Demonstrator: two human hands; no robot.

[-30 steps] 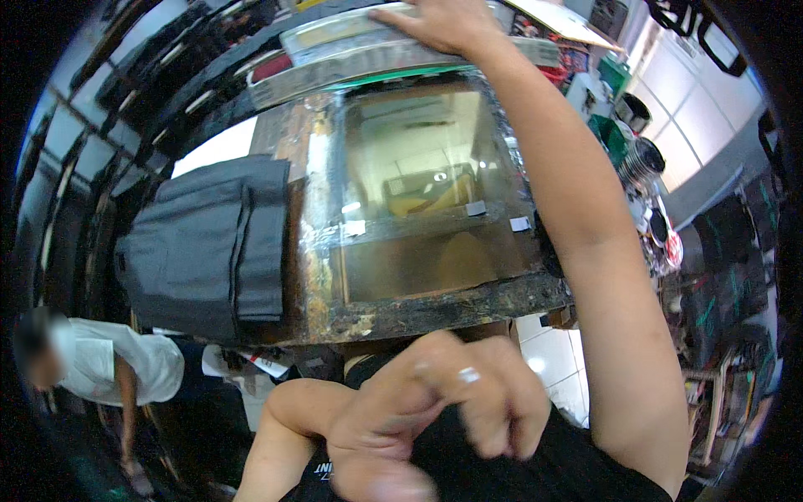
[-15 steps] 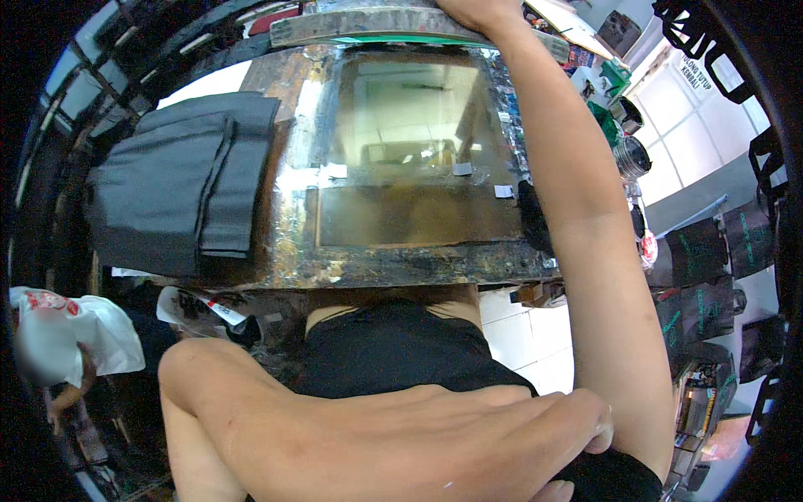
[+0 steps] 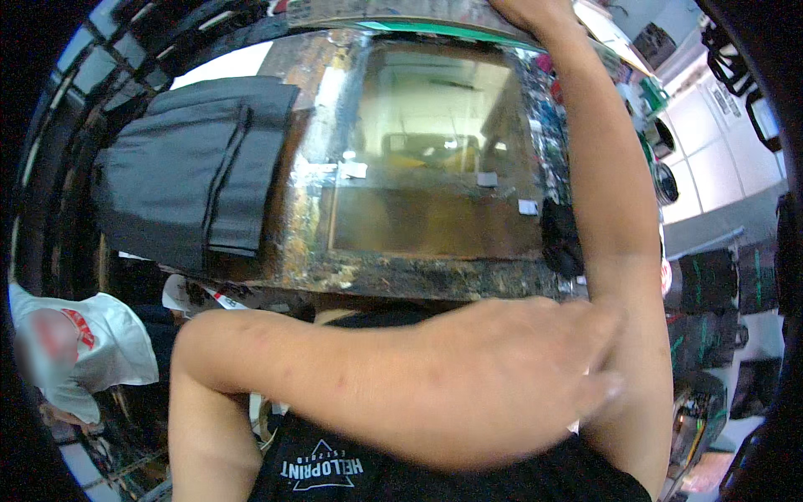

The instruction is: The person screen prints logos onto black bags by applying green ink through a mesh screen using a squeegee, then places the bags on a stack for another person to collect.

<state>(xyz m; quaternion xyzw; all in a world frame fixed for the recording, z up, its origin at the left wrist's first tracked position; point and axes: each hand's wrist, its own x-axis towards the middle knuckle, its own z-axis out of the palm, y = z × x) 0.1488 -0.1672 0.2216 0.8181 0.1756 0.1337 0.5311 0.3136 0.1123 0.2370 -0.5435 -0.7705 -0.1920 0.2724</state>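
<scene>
Gripping frame's far edge: right hand (image 3: 527, 10)

A paint-stained worktable (image 3: 393, 276) stands in a cluttered workshop, white cabinets (image 3: 719, 159) (brightly lit) at right.

Counts at the counter (image 3: 393, 280)

One glass-topped frame (image 3: 435, 159), one folded dark garment (image 3: 192, 167), three small tape pieces, two hands, one bystander (image 3: 75, 351).

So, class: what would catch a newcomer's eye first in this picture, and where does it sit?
The left hand crosses the lower foreground and rests against the right forearm, which stretches up the right side to the right hand at the top edge. Behind them, a glossy framed panel fills the paint-stained table, with folded black fabric to its left.
</scene>
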